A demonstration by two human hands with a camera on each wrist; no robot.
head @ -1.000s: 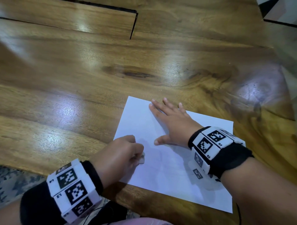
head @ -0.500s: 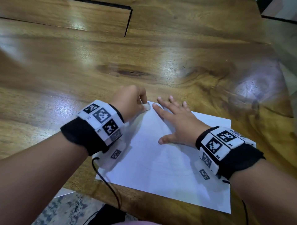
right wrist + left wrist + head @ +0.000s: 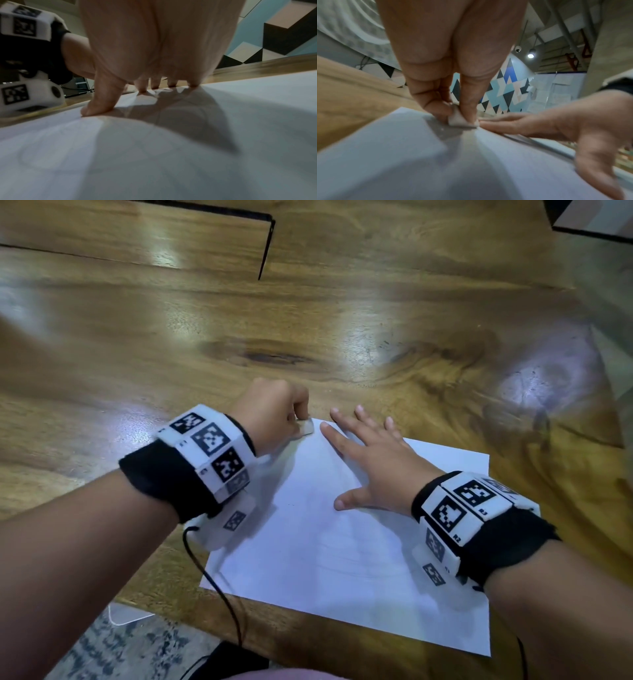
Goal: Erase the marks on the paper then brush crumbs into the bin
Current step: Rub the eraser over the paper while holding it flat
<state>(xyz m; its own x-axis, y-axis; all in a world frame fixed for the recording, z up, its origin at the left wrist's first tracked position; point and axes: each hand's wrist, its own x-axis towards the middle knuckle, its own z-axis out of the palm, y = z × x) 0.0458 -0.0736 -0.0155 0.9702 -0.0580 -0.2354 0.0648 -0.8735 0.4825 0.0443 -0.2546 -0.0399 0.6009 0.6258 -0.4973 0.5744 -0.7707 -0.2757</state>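
Note:
A white sheet of paper (image 3: 342, 559) lies on the wooden table (image 3: 171, 354), with only faint pencil lines showing on it (image 3: 51, 155). My left hand (image 3: 274, 416) pinches a small white eraser (image 3: 305, 428) at the paper's far left corner; the left wrist view shows the eraser (image 3: 460, 119) between thumb and fingers, pressed on the sheet (image 3: 402, 162). My right hand (image 3: 373, 460) lies flat on the far part of the paper, fingers spread and straight, the fingertips (image 3: 142, 89) and thumb pressing down. No bin is in view.
The table runs wide to the left and beyond the paper, with a dark seam (image 3: 267, 248) at the far side. A black cable (image 3: 219, 587) hangs from my left wrist over the near edge. Patterned carpet (image 3: 113, 648) lies below.
My left hand has carried the eraser from the paper's near left side up to its far left corner. The right hand has stayed pressed on the sheet.

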